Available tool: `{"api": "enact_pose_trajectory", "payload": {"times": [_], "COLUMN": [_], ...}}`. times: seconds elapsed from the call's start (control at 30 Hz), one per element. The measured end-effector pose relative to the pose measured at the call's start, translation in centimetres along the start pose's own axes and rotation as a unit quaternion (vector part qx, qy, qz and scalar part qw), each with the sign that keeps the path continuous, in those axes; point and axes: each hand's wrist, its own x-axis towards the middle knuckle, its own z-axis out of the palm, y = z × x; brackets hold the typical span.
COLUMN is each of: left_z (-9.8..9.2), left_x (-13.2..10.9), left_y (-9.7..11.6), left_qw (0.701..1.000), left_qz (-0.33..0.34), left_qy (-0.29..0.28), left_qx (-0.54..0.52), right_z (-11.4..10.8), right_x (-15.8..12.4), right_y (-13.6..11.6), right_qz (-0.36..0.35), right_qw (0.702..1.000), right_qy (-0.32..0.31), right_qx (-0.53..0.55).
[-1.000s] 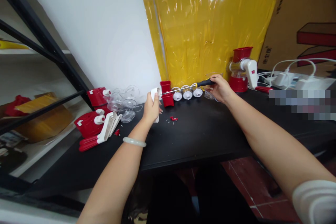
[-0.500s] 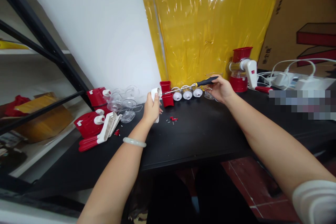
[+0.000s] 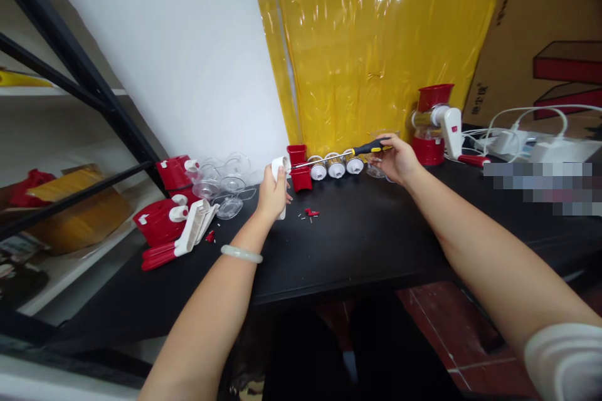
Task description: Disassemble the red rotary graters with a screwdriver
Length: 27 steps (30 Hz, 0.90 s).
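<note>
My left hand is closed around a white plastic crank handle, held upright above the table. My right hand grips the black and yellow handle of a screwdriver. The long shaft points left, and its tip meets the upper end of the crank handle; whether it sits in a screw is too small to tell. Behind the shaft stand a red plastic housing and three drum cutters with white ends. Small red parts and tiny screws lie on the table below my hands.
Red grater bodies, white crank arms with red grips and clear plastic cups sit at left. An assembled rotary grater stands at right, beside white cables and chargers. A black shelf frame borders the left side.
The screwdriver handle has turned slightly in my right hand, with more of its yellow showing. Both hands stay in nearly the same place.
</note>
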Motion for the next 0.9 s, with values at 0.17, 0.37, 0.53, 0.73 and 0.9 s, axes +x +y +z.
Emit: {"api": "enact_pose_trajectory", "payload": {"times": [0.17, 0.37, 0.53, 0.73, 0.9], "left_z": [-0.07, -0.08, -0.07, 0.02, -0.01], "left_x": [-0.03, -0.03, -0.01, 0.00, 0.00], "left_y": [0.06, 0.11, 0.11, 0.07, 0.07], "left_qw": [1.000, 1.000, 1.000, 1.000, 1.000], "left_qz": [-0.007, -0.007, -0.011, -0.006, -0.005], "left_qy": [0.001, -0.003, -0.001, -0.005, -0.004], "left_qx": [0.002, 0.006, 0.005, 0.002, 0.002], "right_z": [0.18, 0.37, 0.16, 0.27, 0.33], "right_x": [0.26, -0.11, 0.12, 0.07, -0.33], "right_y": [0.51, -0.04, 0.22, 0.25, -0.41], "right_qz": [-0.034, -0.030, -0.038, -0.060, -0.010], "right_qw": [0.993, 0.999, 0.996, 0.996, 1.000], "right_qy": [0.042, 0.010, 0.023, 0.035, -0.007], "right_qx": [-0.105, -0.024, -0.076, -0.060, -0.013]}}
